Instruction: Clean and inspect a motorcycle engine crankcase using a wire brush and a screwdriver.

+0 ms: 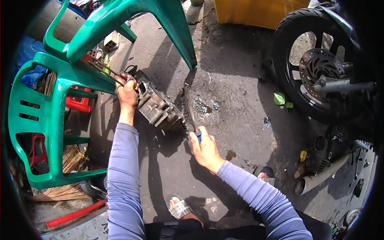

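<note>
My left hand (127, 93) is closed around the end of a greasy metal engine case (160, 108), where long thin studs (102, 69) stick out to the upper left. The case is tilted over the ground and casts a shadow below it. My right hand (206, 151) grips the blue handle of a tool with a long, dark, slightly curved blade (189, 105). That blade points away from me, just right of the engine case; whether it touches the case I cannot tell. Its exact kind is not clear.
A green plastic chair (60, 116) stands at left, beside a straw broom (60, 194) and a red tube (76, 214). A motorcycle wheel (282, 52) with a brake disc is at right, above a metal pipe (320, 176). Wet oily patches (202, 106) mark the ground.
</note>
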Demonstrator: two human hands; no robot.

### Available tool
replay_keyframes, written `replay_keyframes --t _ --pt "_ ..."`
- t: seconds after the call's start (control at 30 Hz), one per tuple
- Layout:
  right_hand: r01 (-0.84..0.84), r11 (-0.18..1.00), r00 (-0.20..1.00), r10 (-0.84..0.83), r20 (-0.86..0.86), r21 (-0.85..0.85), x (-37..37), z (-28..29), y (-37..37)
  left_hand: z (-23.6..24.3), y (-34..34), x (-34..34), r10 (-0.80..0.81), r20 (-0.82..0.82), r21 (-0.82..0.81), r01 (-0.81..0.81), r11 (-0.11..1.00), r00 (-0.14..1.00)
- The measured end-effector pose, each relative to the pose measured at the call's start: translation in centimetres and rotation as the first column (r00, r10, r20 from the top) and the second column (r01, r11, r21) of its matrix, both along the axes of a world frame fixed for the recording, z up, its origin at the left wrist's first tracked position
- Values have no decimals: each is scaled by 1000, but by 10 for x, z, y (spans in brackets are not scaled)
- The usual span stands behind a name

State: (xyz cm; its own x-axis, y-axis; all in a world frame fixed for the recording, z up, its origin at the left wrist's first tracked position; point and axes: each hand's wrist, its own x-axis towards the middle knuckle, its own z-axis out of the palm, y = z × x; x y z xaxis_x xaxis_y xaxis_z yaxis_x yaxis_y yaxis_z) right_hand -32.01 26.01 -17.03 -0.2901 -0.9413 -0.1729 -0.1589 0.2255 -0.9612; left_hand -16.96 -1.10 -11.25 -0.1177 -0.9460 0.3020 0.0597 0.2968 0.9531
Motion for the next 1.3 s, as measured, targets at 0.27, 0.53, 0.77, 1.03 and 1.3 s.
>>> replay_keyframes --t 0.27,0.53,0.77,1.03,1.3 --pt "-180 949 495 -140 858 259 13 -43 42 -7 7 -17 312 234 -98 -296 950 921" --pt "-199 976 -58 -97 994 83 -38 -51 33 5 15 -13 460 527 -242 -393 887 715" --pt "119 970 334 -240 912 211 -36 -66 15 -7 -2 59 130 77 165 -142 976 988" --pt "142 987 921 -159 355 73 -23 -29 -71 -5 -3 59 215 26 378 -209 902 976" --pt "-6 924 992 53 -112 382 2 -78 -2 -13 -9 62 243 8 355 -230 906 970"
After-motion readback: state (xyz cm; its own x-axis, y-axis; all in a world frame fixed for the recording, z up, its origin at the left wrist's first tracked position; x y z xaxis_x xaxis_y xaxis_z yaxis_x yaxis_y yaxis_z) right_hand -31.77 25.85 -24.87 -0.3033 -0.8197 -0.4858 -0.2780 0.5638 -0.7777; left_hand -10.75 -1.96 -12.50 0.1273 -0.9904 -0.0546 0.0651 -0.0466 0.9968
